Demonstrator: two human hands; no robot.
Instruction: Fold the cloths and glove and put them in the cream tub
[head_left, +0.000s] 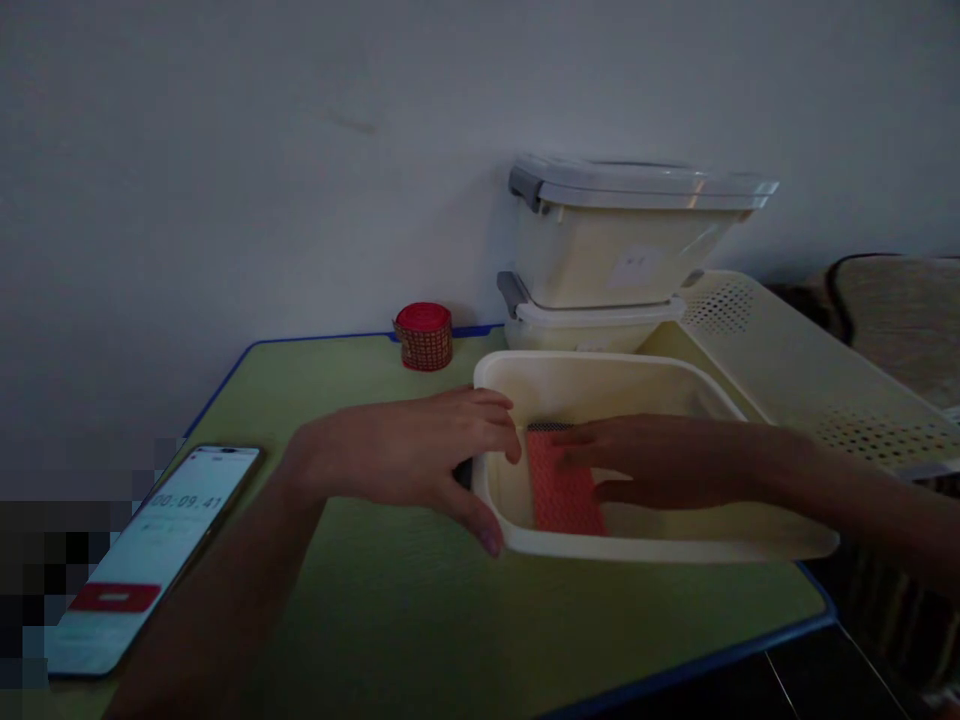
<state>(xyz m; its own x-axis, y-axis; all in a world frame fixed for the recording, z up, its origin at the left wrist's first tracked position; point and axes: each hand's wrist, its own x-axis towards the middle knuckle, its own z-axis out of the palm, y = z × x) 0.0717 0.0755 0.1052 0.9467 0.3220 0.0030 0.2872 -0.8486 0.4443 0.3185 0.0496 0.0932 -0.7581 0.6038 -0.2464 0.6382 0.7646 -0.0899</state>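
Observation:
A cream plastic tub (pixel 637 375) sits on the green table (pixel 420 620). My left hand (pixel 420 455) grips the tub's left rim, fingers over the edge and thumb below. My right hand (pixel 660 460) reaches inside the tub, fingers lying flat on a red mesh strip (pixel 562 495) that rests on the tub's floor. A dark edge shows at the strip's far end.
A red roll of ribbon (pixel 424 336) stands near the wall. Two lidded containers (pixel 615 250) are stacked behind the tub. A perforated cream basket (pixel 810 370) lies to the right. A phone (pixel 150 555) showing a timer lies at the left.

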